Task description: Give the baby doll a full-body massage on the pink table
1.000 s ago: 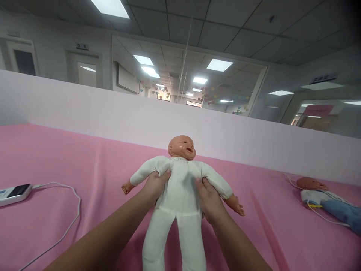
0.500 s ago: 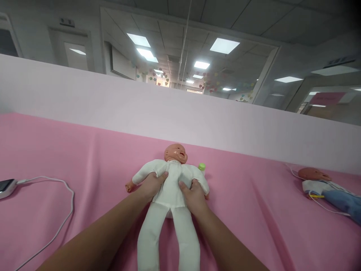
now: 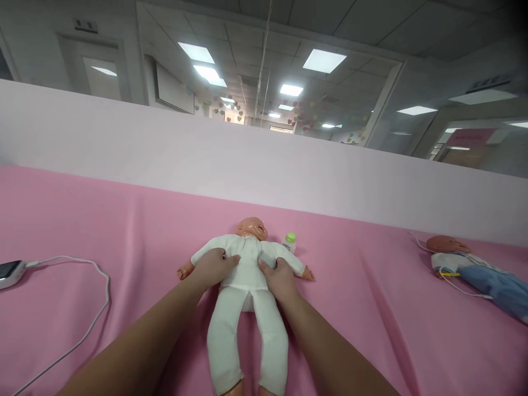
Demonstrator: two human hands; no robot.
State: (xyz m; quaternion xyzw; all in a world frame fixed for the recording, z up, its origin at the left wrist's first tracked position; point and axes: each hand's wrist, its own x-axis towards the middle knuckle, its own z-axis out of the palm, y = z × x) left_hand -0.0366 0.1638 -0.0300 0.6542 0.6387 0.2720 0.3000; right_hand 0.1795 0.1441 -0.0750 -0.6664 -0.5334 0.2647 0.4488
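Observation:
A baby doll [image 3: 246,269] with a white cloth body lies face up on the pink sheet [image 3: 338,308], its head away from me and its arms spread. My left hand [image 3: 215,268] wraps round one side of its chest, the thumb on the front. On the other side, my right hand [image 3: 280,278] grips the torso below the armpit, with its thumb on the chest too. The fingers under the doll's back are hidden. A small bottle with a green cap [image 3: 290,241] stands beyond the doll's arm on the right.
A second doll in blue and white clothes [image 3: 478,272], with tubing around it, lies at the far right. At the left is a white device [image 3: 11,273] with a cable [image 3: 108,286]. A white wall panel [image 3: 264,165] runs behind.
The doll has come down flatter onto the sheet, its head tipped further back. Its arm on the right has swung outward, and its feet have come partly into view. Both hands keep their hold.

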